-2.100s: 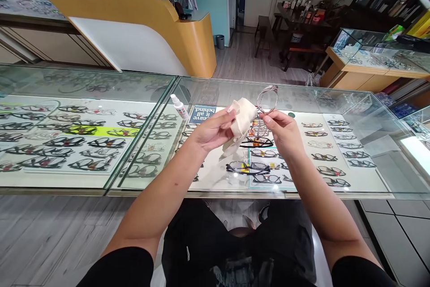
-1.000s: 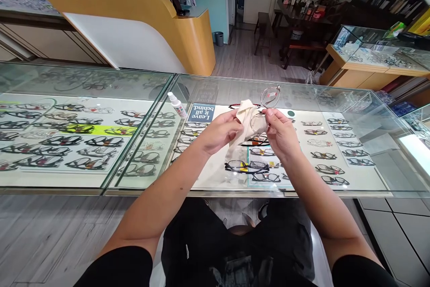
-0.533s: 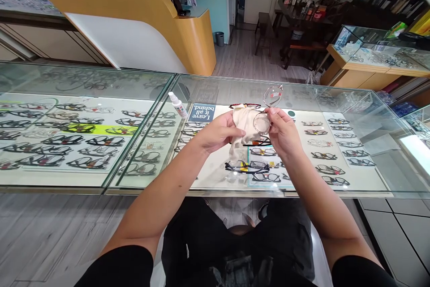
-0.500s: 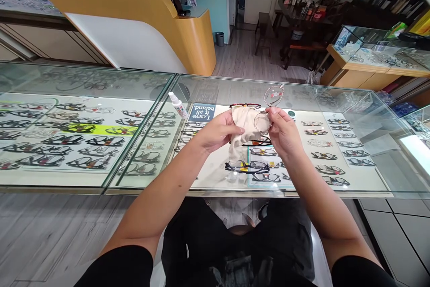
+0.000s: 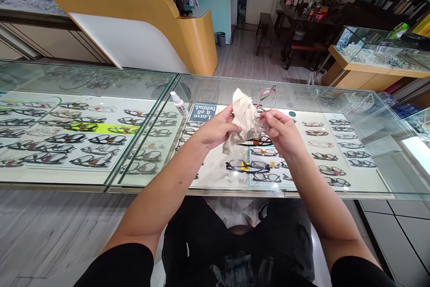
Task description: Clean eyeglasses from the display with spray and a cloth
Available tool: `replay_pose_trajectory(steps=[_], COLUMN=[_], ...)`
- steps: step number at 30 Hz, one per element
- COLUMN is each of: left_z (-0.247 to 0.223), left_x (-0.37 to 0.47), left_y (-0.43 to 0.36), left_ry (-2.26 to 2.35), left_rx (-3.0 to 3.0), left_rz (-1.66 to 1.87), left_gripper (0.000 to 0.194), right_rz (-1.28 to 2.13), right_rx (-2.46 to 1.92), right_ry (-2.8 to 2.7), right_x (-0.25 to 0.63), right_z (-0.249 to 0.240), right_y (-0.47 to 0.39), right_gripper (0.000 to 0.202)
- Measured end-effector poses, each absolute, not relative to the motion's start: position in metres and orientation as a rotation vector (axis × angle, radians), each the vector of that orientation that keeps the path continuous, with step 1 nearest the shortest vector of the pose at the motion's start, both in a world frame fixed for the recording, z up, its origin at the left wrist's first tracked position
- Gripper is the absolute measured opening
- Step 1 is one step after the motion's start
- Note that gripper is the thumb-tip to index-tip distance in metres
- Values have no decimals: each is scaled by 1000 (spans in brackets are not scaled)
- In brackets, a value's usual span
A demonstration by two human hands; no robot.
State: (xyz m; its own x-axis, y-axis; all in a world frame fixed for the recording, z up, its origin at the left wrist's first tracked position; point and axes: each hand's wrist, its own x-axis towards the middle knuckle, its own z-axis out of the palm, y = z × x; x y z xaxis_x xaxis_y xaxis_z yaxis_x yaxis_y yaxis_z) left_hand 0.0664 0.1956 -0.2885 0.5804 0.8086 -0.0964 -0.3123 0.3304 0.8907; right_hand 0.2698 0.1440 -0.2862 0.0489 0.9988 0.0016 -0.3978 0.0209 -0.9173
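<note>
My left hand [image 5: 220, 128] pinches a crumpled cream cloth [image 5: 242, 114] between thumb and fingers, above the glass counter. My right hand [image 5: 281, 129] grips a pair of thin-rimmed round eyeglasses [image 5: 268, 98] near the middle of the frame. One round lens sticks up beyond the fingers, and the other lies against the cloth's right edge. Below the hands, dark-framed glasses [image 5: 247, 166] rest on the counter. Another dark pair [image 5: 257, 142] is partly covered by the cloth and lens. A white spray bottle [image 5: 179, 104] stands to the left of my left hand.
The glass display counter [image 5: 141, 190] runs across in front of me, with rows of eyeglasses inside. A dark blue sign [image 5: 203, 112] lies near the bottle. Beyond are a wooden cashier desk [image 5: 198, 45], a small bin [image 5: 221, 39], and another display case [image 5: 379, 70] at right.
The cloth has come up and turned, its top now standing above my left fingers. The round glasses have tilted and shifted slightly left, with more of the lower lens clear of the cloth.
</note>
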Motion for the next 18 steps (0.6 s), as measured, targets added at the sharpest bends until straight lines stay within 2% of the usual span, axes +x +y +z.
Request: replay_pose_trajectory(steps=[5,11,14,18], left_z=[-292,-293,-290,-285], left_x=[65,57,53,44], left_y=[199,204,205,208], left_ry=[626,778,690,577], left_rx=[951,997,1069,1150], left_rz=[725,502,434,471], left_gripper=[88,39,34,37], right_rz=[1259,1130,1127,1203], right_rx=[-930,-889,-867,-877], right_ry=[-869,-790,-797,-780], right_x=[272,289,296,298], right_z=[-290,-288,-288,-290], right_y=[147,154,157,158], right_gripper=[40,33,31,34])
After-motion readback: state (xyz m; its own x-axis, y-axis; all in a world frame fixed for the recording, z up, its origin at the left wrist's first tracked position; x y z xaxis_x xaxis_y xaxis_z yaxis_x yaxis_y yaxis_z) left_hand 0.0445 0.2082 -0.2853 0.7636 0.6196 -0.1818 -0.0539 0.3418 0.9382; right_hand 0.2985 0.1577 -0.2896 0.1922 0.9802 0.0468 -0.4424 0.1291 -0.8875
